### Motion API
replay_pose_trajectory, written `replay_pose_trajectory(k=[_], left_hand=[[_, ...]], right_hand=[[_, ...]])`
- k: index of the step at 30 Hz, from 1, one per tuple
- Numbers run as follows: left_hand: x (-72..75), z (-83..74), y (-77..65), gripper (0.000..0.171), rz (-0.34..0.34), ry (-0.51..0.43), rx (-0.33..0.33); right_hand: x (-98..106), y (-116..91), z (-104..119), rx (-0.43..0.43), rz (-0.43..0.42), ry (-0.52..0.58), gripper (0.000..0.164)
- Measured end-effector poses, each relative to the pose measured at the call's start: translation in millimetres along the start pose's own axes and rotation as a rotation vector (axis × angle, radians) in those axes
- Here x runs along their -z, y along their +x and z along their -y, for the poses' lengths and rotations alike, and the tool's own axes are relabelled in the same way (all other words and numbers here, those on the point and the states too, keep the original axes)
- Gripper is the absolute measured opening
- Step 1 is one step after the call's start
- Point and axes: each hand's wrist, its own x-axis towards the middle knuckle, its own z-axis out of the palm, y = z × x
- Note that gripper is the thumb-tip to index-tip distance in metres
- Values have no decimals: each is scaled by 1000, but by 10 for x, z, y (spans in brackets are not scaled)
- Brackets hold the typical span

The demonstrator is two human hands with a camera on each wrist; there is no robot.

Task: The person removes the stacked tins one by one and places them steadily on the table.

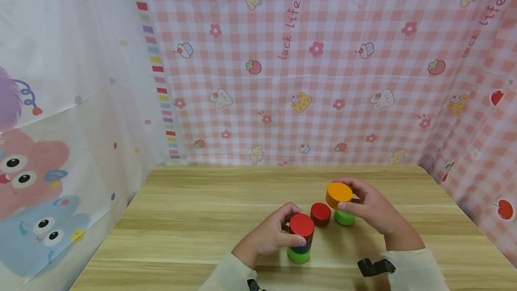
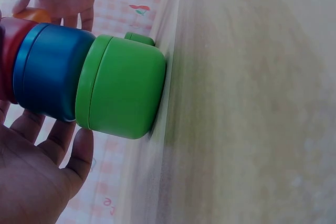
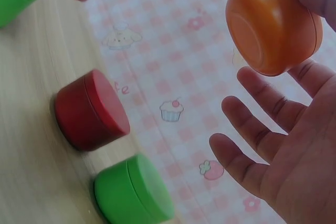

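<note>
A stack of small round lidded jars stands at the front middle of the table: a green jar (image 2: 123, 87) at the bottom, a dark blue jar (image 2: 52, 72) on it and a red jar (image 1: 301, 227) on top. My left hand (image 1: 276, 235) holds the top red jar between thumb and fingers. My right hand (image 1: 371, 205) pinches an orange jar (image 3: 273, 24) by its side, raised off the table. Below it stands a second green jar (image 3: 134, 192). Left of that one is a second red jar (image 3: 92, 111), untouched by either hand.
The wooden table (image 1: 194, 205) reaches back to a pink checked cloth (image 1: 274, 84). A white cloth (image 1: 93, 102) with cartoon figures hangs at the left. Dark wrist mounts (image 1: 375, 267) sit at the sleeves.
</note>
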Motion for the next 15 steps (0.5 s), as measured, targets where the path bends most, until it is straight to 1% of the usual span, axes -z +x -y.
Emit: replay_pose_trajectory(k=[7,15], left_hand=[[-1,10,2,43,-2,3,-7],[0,2,0,44,3,-4,-7]], right_hand=[[94,-44,-75,2,-25,11,47],[180,-65,-193,-15,-66,18,47]])
